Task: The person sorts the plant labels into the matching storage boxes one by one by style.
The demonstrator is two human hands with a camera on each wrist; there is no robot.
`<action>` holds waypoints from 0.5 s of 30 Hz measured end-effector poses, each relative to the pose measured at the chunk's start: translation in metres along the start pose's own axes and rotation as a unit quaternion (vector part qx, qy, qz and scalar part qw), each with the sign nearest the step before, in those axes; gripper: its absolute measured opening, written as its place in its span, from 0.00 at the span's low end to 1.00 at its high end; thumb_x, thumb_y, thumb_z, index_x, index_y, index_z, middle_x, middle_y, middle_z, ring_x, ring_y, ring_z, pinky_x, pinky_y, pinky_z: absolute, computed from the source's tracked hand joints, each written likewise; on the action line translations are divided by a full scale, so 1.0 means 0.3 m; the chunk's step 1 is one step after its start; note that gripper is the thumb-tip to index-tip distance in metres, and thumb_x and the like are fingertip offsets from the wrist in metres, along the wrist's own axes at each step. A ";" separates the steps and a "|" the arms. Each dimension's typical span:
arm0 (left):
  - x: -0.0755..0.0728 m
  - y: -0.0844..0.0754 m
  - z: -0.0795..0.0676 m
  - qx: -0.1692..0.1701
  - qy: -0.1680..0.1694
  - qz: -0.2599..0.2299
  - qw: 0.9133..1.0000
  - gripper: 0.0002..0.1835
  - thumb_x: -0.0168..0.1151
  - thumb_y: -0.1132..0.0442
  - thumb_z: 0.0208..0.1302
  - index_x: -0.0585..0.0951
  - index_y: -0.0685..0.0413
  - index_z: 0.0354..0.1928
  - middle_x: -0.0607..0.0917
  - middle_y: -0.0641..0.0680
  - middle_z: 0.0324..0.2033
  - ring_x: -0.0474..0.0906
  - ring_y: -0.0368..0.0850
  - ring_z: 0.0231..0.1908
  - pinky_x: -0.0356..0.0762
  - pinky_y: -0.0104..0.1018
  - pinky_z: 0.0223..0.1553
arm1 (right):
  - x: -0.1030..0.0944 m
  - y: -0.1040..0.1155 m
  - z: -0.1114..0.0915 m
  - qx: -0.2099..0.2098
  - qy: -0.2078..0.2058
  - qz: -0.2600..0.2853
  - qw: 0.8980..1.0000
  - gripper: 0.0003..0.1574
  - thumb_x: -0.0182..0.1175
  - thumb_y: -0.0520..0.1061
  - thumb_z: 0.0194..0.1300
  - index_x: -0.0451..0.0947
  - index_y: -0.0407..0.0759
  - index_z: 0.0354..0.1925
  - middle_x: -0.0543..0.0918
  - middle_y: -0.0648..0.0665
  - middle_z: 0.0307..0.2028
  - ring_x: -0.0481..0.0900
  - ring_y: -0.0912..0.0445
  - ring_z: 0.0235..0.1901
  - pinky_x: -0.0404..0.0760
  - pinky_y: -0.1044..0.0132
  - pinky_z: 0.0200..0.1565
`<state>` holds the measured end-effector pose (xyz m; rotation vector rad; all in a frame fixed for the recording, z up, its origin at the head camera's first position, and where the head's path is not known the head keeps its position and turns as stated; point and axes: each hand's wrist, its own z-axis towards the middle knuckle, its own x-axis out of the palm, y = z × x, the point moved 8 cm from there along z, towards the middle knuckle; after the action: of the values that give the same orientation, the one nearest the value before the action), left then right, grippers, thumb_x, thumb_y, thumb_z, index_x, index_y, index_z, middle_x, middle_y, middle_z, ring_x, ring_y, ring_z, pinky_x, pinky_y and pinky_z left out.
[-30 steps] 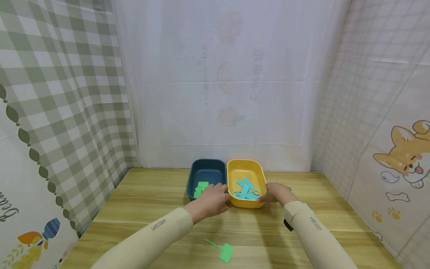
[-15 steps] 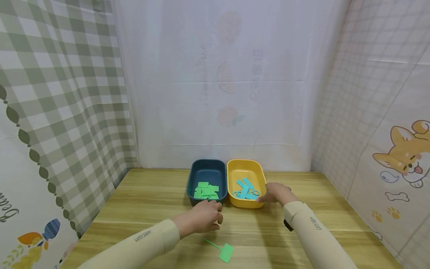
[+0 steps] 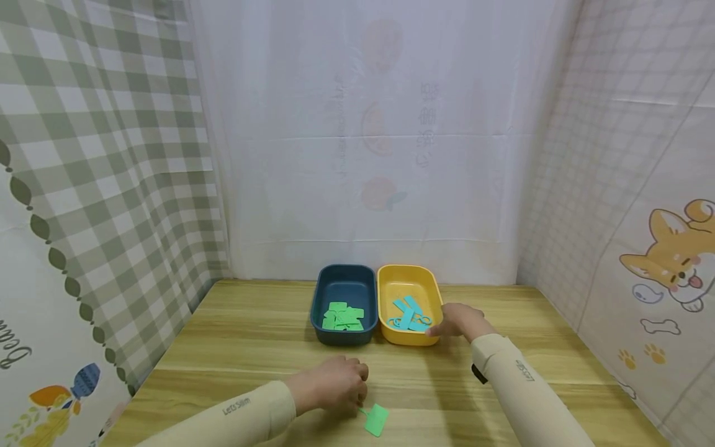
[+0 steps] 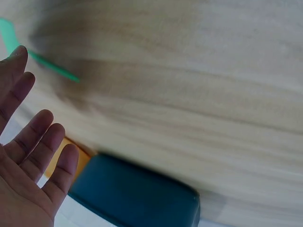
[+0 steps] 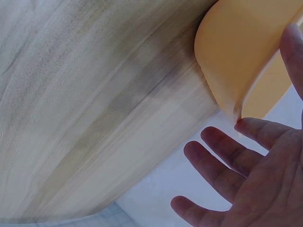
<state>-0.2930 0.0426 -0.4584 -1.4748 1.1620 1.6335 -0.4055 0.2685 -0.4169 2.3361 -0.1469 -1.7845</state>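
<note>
A green tag with a flat square head and a thin tail [image 3: 377, 420] lies on the table. My left hand [image 3: 335, 383] is low over its tail, partly hiding it. In the left wrist view the fingers of that hand [image 4: 35, 137] are spread and loosely bent, the thumb and forefinger close to the tag's tail [image 4: 54, 66]. My right hand [image 3: 460, 320] touches the right rim of the yellow bin [image 3: 410, 339]; its fingers are relaxed, with the thumb at the rim. Several teal tags with ring-shaped ends [image 3: 408, 318] lie in this bin.
A dark blue bin [image 3: 345, 338] with several green tags [image 3: 343, 318] stands left of the yellow one, side by side. Both stand towards the back of the wood-grain table [image 3: 246, 335]. A white curtain [image 3: 313, 205] hangs behind, with patterned cloths at both sides.
My left hand has moved from the front of the bins back towards me, down to the green tag's tail, uncovering the green tags in the blue bin. The right hand stays put.
</note>
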 end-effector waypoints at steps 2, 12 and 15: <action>0.011 -0.006 -0.002 0.003 -0.001 0.003 1.000 0.05 0.74 0.45 0.52 0.87 0.30 0.29 0.74 0.38 0.33 0.67 0.31 0.32 0.59 0.25 0.27 | -0.002 0.001 0.000 0.000 -0.001 -0.001 1.000 0.34 0.70 0.62 0.58 0.79 0.38 0.51 0.82 0.37 0.50 0.78 0.38 0.51 0.68 0.29 0.53; 0.008 -0.053 -0.007 0.056 -0.054 0.109 0.991 0.04 0.72 0.47 0.54 0.86 0.28 0.24 0.73 0.37 0.27 0.69 0.32 0.29 0.55 0.26 0.25 | -0.003 0.004 -0.003 0.001 0.002 0.000 1.000 0.33 0.70 0.61 0.59 0.79 0.38 0.51 0.82 0.37 0.50 0.78 0.38 0.51 0.67 0.29 0.53; 0.008 -0.061 -0.009 0.067 -0.060 0.126 0.988 0.06 0.71 0.50 0.56 0.85 0.28 0.23 0.73 0.38 0.26 0.70 0.33 0.29 0.55 0.27 0.25 | -0.004 0.004 -0.004 0.001 0.002 -0.001 1.000 0.34 0.70 0.62 0.59 0.80 0.38 0.51 0.82 0.37 0.50 0.78 0.39 0.51 0.68 0.29 0.53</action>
<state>-0.2757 0.0473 -0.4642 -1.1659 1.4060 1.7454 -0.4046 0.2676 -0.4152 2.3420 -0.1463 -1.7812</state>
